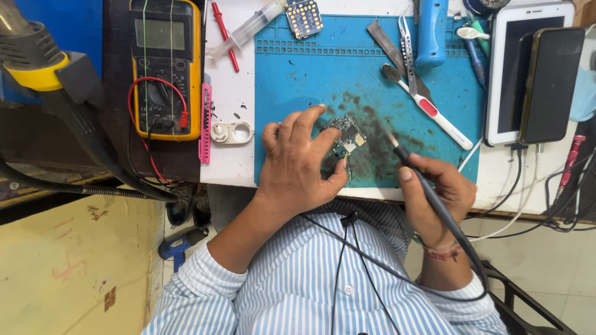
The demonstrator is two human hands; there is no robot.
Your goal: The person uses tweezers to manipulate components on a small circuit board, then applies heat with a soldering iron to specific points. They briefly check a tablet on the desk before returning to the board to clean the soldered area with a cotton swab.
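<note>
Two hands at work over a stained blue silicone mat (298, 87)!
Left hand (301, 164) pins the small green circuit board (347, 133) (fingers spread); right hand (437, 192) is wrapped around a slim black soldering iron (428, 186).

Blue mat (310, 80), yellow multimeter (164, 68), blue-striped white shirt (310, 273)

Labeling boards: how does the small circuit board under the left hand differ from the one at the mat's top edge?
The board under the left hand, circuit board, is irregular, grey with metal shields, and pinned by fingers. The top board is squarish, dark blue with rows of gold pads, and untouched. The first lies mid-mat amid dark stains; the second overhangs the blue mat. Both are small and flat.
</note>
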